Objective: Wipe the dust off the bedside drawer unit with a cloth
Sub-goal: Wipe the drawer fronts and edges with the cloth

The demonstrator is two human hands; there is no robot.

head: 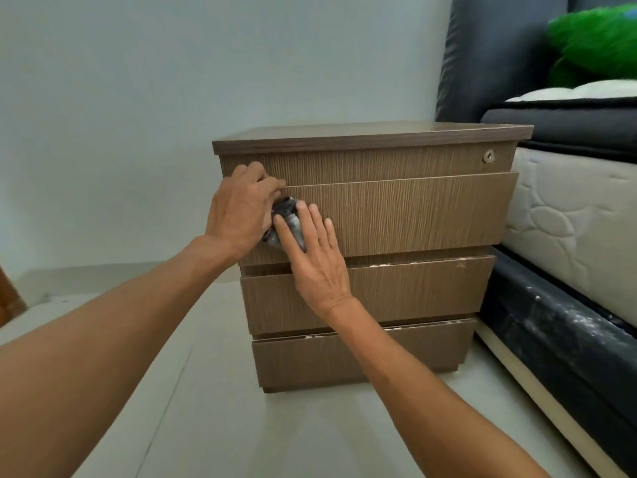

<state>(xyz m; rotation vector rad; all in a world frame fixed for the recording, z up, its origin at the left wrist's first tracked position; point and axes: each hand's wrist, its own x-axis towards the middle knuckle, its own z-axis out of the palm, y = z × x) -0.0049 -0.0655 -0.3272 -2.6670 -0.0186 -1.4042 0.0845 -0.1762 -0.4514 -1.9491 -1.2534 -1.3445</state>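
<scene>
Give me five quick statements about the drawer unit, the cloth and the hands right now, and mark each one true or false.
1. Both hands are on the cloth at the left end of the second drawer front. True.
2. The cloth is bright green. False: it is grey and dark; the green thing is a pillow on the bed.
3. A round keyhole sits at the right end of the top drawer front. True.
4. The drawer unit stands to the right of the bed. False: the mattress is on its right.
5. The right hand grips the cloth in a closed fist. False: it lies flat, fingers spread; the left hand is curled around it.
</scene>
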